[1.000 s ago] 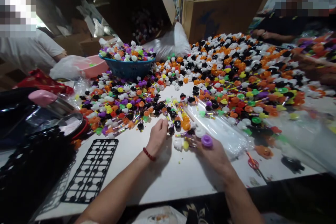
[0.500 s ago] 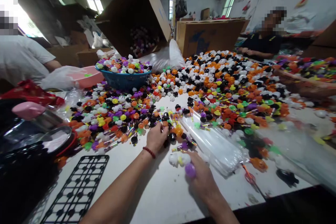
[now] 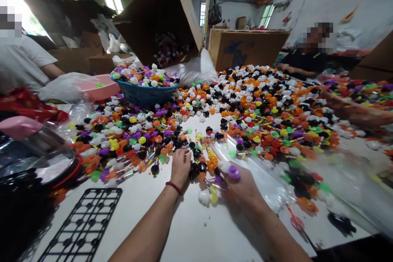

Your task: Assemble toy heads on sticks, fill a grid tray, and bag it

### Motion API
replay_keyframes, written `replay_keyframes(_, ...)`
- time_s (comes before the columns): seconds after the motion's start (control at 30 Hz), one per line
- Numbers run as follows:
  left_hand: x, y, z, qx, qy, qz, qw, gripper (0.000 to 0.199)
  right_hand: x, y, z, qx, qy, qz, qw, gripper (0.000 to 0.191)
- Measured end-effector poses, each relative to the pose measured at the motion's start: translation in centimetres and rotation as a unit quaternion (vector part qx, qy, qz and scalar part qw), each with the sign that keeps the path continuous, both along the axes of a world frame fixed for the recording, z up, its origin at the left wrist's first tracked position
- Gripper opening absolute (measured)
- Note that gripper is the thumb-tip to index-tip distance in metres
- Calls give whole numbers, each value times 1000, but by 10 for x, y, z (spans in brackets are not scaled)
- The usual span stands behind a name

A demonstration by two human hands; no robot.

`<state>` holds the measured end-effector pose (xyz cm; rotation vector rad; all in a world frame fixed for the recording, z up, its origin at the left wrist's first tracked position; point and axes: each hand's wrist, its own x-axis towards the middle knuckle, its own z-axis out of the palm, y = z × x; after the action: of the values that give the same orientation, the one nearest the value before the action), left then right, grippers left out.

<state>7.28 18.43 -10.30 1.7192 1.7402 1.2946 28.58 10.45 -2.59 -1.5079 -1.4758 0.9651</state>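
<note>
My left hand, with a red bead bracelet on its wrist, is at the near edge of the pile of small coloured toys. Its fingers are curled, and whatever they hold is hidden. Right of it lie black pieces and an orange pumpkin piece. My right hand is closed around several small toys on clear sticks; a purple top shows at its fingers, and white and yellow tops hang below. Beside this hand are flat clear plastic bags.
A black plastic grid lies at the near left. Behind are a blue basin full of toys, a pink basin and a tipped cardboard box. Orange-handled scissors lie at right. Two people sit across and at left.
My right hand has moved up and slightly right, towards the pumpkin piece and the bags, with its toys. My left hand stays by the pile, slightly lower. The view has shifted a little.
</note>
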Motion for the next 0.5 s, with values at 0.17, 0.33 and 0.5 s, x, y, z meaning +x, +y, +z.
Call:
replay_keyframes(0.17, -5, 5, -19, 2, 8, 13, 1000, 25, -33, 61, 14, 45, -123, 100, 986, 26)
replay_keyframes(0.33, -6, 8, -28, -6, 1, 75, 997, 31, -76, 137, 13, 27, -349, 186, 918, 23)
replay_keyframes(0.5, -12, 7, -25, -29, -109, 102, 988, 39, -118, 169, -1, 2, -377, 258, 890, 29)
